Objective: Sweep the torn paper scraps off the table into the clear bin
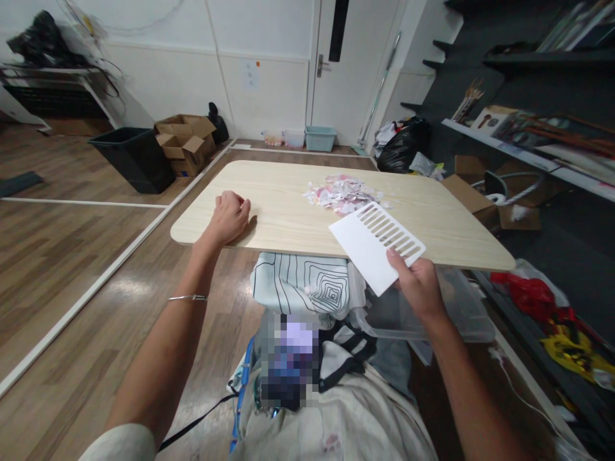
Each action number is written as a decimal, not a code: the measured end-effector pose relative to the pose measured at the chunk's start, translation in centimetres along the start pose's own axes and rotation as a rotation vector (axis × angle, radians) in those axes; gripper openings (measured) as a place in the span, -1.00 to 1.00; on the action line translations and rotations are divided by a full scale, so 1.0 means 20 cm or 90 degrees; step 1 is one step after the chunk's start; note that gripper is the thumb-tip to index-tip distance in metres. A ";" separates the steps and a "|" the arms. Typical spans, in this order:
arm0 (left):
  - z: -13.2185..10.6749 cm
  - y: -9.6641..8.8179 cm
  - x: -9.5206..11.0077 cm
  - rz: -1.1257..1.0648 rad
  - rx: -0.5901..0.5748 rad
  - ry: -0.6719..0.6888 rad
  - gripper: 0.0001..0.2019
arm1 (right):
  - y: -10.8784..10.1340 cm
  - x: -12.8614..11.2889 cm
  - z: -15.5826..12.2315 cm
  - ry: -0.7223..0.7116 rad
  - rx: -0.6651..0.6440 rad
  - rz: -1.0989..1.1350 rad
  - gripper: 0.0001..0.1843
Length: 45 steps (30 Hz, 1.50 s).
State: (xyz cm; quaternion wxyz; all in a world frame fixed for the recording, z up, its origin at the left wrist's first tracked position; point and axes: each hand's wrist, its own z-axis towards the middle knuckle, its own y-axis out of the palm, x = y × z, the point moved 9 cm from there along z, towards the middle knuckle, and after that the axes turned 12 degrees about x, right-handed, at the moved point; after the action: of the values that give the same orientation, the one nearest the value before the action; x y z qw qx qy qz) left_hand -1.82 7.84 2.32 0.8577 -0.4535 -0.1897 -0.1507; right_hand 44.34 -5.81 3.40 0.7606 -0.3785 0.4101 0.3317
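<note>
My right hand (417,285) grips a white plastic board with a row of slots (375,243) by its near corner, holding it over the front edge of a light wooden table (269,211). Its slotted end points toward a heap of pink and white paper scraps (342,192) lying further back on the tabletop. My left hand (229,216) rests on the table's front left edge with its fingers curled into a loose fist, holding nothing that I can see. A thin silver bracelet sits on that wrist.
Under the table's front edge sit a clear plastic bin (423,314) and a patterned cushion (302,285). On the floor at the left stand a black bin (132,157) and cardboard boxes (185,144). Shelves (538,153) line the right; a black bag (403,144) lies behind.
</note>
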 end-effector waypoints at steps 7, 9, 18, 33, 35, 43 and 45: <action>-0.01 -0.12 0.10 -0.042 0.000 -0.009 -0.77 | -0.03 0.05 0.05 0.044 0.012 0.006 -0.31; -0.03 -0.11 0.13 -0.015 -0.046 -0.011 -0.75 | -0.04 0.03 0.08 0.007 0.052 0.036 -0.41; -0.05 -0.10 0.12 0.095 -0.071 -0.015 -0.66 | -0.05 -0.01 0.22 -0.067 0.079 0.071 -0.19; 0.02 0.11 0.12 0.184 -0.182 -0.017 -0.16 | -0.02 -0.36 0.35 -0.243 -0.040 -0.269 -0.57; 0.02 0.13 0.13 0.202 -0.195 -0.025 -0.06 | 0.01 -0.38 0.37 -0.257 -0.090 -0.321 -0.65; 0.00 0.15 0.14 0.188 -0.181 -0.017 0.01 | 0.04 -0.30 0.40 -0.341 -0.139 -0.387 -0.66; 0.00 0.15 0.13 0.186 -0.176 -0.015 0.01 | 0.03 -0.29 0.40 -0.346 -0.133 -0.388 -0.66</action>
State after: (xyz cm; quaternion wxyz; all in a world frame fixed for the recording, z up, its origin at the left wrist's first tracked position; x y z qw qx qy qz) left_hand 1.80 9.25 1.39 0.7976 -0.5916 -0.1095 -0.0437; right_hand 44.18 0.09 11.30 0.8621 -0.4560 0.0282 0.2191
